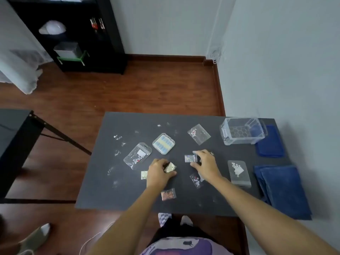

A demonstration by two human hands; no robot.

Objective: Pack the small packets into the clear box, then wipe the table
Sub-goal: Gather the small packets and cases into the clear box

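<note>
**Small packets, loose on the dark surface: handling notes**

Item one: a gold glitter packet (170,167), pinched at its edge by our left hand (158,172), thumb below and fingers above. Item two: a silvery holographic packet (190,158), flat on the surface (128,196), with our right hand (205,163) curled over its right edge; we cannot tell whether the fingers have closed on it or only touch it.

We judge these to be very light, thin, flexible plastic sachets, slick on the face. An edge or corner pinch suits them best; pressed flat they would likely slide instead of lifting.

Also uncollected: a second gold packet (144,175) just left of the left hand, a pink glitter packet (168,194) near the front edge, a clear zip bag (138,155) with white pieces, another clear bag (199,134) farther back, and a rigid case of blue press-on nails (163,143).

The clear box (242,130) stands open at the far right corner, well apart from both hands, seemingly empty. Folded blue cloths (281,186) lie along the right side. Spilled glitter specks (117,138) dot the left half.
</note>
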